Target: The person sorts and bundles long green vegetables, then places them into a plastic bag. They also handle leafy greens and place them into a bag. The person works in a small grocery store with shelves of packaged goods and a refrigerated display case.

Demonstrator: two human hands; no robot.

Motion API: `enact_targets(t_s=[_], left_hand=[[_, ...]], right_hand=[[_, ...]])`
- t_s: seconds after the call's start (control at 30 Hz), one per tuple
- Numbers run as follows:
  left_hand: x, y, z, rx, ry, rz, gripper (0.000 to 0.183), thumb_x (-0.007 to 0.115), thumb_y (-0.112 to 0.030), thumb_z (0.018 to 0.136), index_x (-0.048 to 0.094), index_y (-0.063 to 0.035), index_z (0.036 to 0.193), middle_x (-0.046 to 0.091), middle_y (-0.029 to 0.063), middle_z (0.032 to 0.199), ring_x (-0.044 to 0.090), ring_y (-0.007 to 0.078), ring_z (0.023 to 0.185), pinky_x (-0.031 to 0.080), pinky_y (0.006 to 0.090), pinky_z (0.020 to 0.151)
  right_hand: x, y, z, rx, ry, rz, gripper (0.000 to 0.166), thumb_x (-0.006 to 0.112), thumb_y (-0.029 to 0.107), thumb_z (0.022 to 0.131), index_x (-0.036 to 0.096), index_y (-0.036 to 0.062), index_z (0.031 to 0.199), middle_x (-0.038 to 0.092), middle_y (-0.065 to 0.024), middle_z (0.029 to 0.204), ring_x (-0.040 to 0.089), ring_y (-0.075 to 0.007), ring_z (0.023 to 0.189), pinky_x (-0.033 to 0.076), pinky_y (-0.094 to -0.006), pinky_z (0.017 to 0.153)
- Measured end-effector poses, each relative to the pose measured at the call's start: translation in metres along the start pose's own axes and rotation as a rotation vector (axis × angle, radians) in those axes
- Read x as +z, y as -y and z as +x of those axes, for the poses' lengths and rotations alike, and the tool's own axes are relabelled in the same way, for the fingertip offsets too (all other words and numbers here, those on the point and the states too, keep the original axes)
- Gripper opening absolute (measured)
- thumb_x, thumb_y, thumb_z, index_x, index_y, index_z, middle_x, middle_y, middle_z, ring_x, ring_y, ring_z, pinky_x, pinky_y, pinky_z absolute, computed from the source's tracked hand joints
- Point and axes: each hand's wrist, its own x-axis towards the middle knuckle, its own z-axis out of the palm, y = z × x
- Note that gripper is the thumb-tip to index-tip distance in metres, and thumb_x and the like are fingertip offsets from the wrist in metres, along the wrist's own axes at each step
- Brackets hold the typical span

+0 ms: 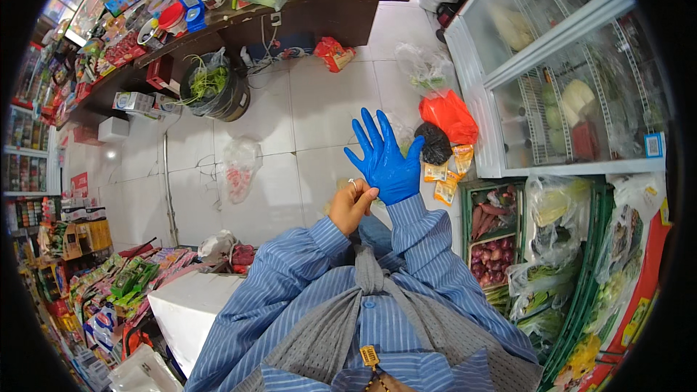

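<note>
My right hand (387, 166) wears a blue glove and is held up before my chest, its fingers spread and holding nothing. Bare, with a ring on one finger, my left hand (353, 206) pinches the edge of the blue glove (400, 188) near the right wrist. Both forearms are in blue striped sleeves. Beyond the gloved hand, on the tiled floor, lie a red plastic bag (450, 115), a black plastic bag (434, 143) and several orange packets (446, 188).
A dark counter (305, 5) laden with goods runs across the top. Under it stands a black bucket (231, 98) with greens. At right are a glass-door fridge (493, 120) and vegetable crates (465, 218); a white box (188, 310) stands at lower left.
</note>
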Motion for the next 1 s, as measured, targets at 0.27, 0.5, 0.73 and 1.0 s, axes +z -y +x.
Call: enact_targets(t_s=[0.27, 0.5, 0.73, 1.0], left_hand=[[-0.037, -0.045, 0.038, 0.202, 0.207, 0.446, 0.022, 0.055, -0.017, 0.086, 0.05, -0.0003, 0.072, 0.047, 0.0098, 0.061, 0.046, 0.0157, 0.054, 0.038, 0.0285, 0.052], [-0.077, -0.099, 0.139, 0.398, -0.125, 0.947, 0.022, 0.065, -0.021, 0.076, 0.054, -0.0028, 0.081, 0.052, 0.0093, 0.068, 0.053, 0.024, 0.061, 0.042, 0.0345, 0.056], [-0.08, -0.139, 0.21, 0.48, -0.336, 1.03, 0.016, 0.065, -0.015, 0.074, 0.055, -0.0046, 0.081, 0.054, 0.0098, 0.074, 0.055, 0.0287, 0.066, 0.043, 0.0356, 0.058], [-0.101, -0.167, 0.276, 0.339, 0.268, 0.569, 0.013, 0.058, -0.014, 0.082, 0.052, -0.0027, 0.079, 0.049, 0.0119, 0.065, 0.051, 0.0238, 0.06, 0.04, 0.0314, 0.055]], right_hand=[[-0.012, -0.018, 0.089, 0.15, -0.052, -0.188, 0.083, 0.023, 0.071, 0.079, 0.016, 0.015, 0.14, 0.016, -0.0074, 0.145, 0.016, -0.0289, 0.133, 0.018, -0.0474, 0.104], [-0.014, -0.001, 0.204, 0.274, 0.096, -0.12, 0.089, 0.02, 0.076, 0.074, 0.016, 0.0157, 0.14, 0.019, -0.0063, 0.144, 0.02, -0.0276, 0.131, 0.011, -0.0403, 0.107], [-0.005, 0.009, 0.274, 0.456, 0.171, -0.381, 0.092, 0.02, 0.078, 0.072, 0.01, 0.018, 0.141, 0.009, -0.0032, 0.147, 0.006, -0.0287, 0.134, 0.001, -0.0466, 0.107], [-0.041, 0.031, 0.334, 0.452, 0.149, -0.475, 0.047, 0.031, 0.032, 0.094, 0.027, 0.0107, 0.136, 0.029, -0.0084, 0.139, 0.029, -0.0247, 0.127, 0.024, -0.0416, 0.103]])
